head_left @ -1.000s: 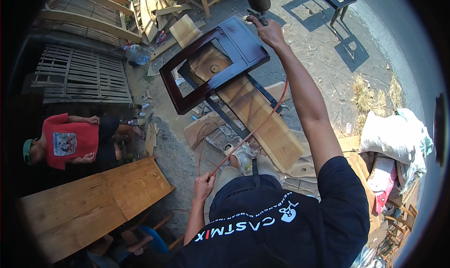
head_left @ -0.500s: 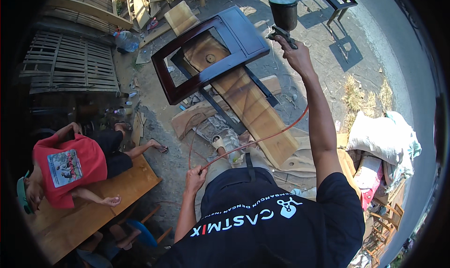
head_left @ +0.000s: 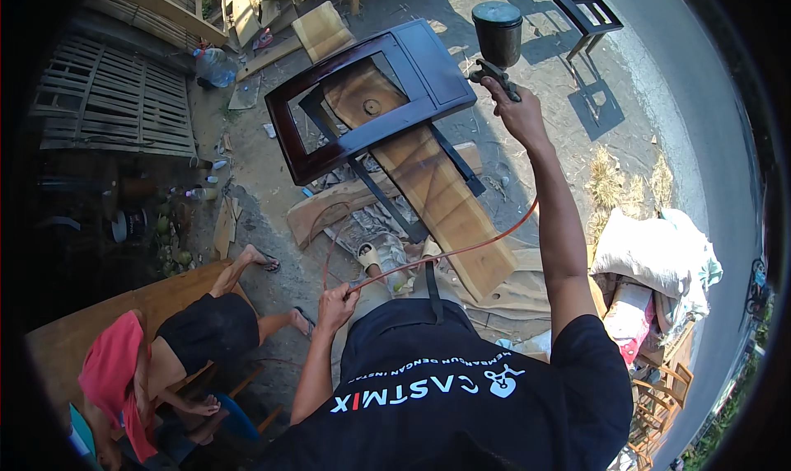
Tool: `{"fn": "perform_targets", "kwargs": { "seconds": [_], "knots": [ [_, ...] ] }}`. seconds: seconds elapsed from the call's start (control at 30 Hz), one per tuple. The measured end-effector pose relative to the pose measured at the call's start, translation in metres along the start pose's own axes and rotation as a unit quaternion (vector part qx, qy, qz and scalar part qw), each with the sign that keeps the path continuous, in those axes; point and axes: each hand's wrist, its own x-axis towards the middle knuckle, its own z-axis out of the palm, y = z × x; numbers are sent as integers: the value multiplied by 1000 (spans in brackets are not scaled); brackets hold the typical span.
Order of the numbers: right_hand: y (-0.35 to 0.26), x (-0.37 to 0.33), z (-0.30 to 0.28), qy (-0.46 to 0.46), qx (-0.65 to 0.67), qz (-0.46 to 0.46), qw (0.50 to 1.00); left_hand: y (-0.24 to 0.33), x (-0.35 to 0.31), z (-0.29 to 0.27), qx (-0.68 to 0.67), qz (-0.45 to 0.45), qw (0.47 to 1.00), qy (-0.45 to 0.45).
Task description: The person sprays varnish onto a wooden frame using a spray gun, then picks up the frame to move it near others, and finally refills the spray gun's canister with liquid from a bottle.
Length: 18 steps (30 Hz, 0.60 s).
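My right hand (head_left: 519,108), arm stretched forward, is closed round the handle of a spray gun (head_left: 497,77) with a dark round paint cup (head_left: 498,36) on top. The gun is held just off the right end of a dark glossy wooden frame panel (head_left: 432,71) with a rectangular opening. This panel rests tilted over a brown plank (head_left: 445,199) and dark legs (head_left: 387,197). My left hand (head_left: 337,308), low in front of my waist, grips a thin red air hose (head_left: 412,265). The hose arcs to the right and passes behind my right forearm.
At lower left a person in a red shirt (head_left: 115,364) bends by a wooden table (head_left: 74,306). White sacks (head_left: 647,253) are piled at right. A small dark stool frame (head_left: 587,14) stands far right near the road (head_left: 709,125). Wood offcuts (head_left: 321,30) and a water bottle (head_left: 216,67) lie at far left.
The person in red has moved from sitting upright to bending low, shifting nearer the bottom edge. My view has shifted slightly; both my hands keep their holds on the spray gun and hose.
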Motion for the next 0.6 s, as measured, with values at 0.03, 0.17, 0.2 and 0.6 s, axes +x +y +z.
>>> {"fn": "perform_targets", "kwargs": {
  "seconds": [0.03,0.17,0.2,0.6],
  "knots": [
    [-8,13,9,9,14,-27,999,2,-4,-1,-5,-6,1000,6],
    [-31,74,40,30,12,-77,997,2,-13,1,-17,-29,999,18],
    [-33,93,48,32,-1,-75,997,2,-14,2,-24,-38,999,21],
    [-43,37,50,7,14,-41,999,-36,-18,-6,-35,-44,998,16]
  ]
}}
